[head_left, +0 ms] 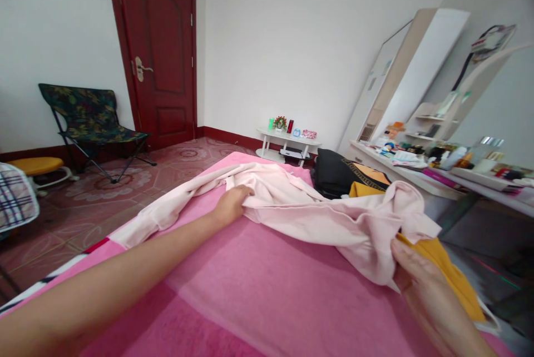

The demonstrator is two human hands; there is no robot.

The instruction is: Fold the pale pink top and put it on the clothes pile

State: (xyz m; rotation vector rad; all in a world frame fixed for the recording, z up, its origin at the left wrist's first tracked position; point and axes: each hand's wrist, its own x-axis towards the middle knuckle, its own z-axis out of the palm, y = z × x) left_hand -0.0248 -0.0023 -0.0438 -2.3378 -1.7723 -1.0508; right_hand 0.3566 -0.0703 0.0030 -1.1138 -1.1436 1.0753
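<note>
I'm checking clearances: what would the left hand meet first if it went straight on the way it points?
Probably more of the pale pink garment that the left hand holds, bunched just ahead; depth is hard to judge.

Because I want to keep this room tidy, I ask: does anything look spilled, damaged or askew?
Nothing looks clearly spilled or damaged. The pale pink garment lies rumpled between the left hand and right hand; the white cabinet appears to lean, probably only lens distortion.
</note>
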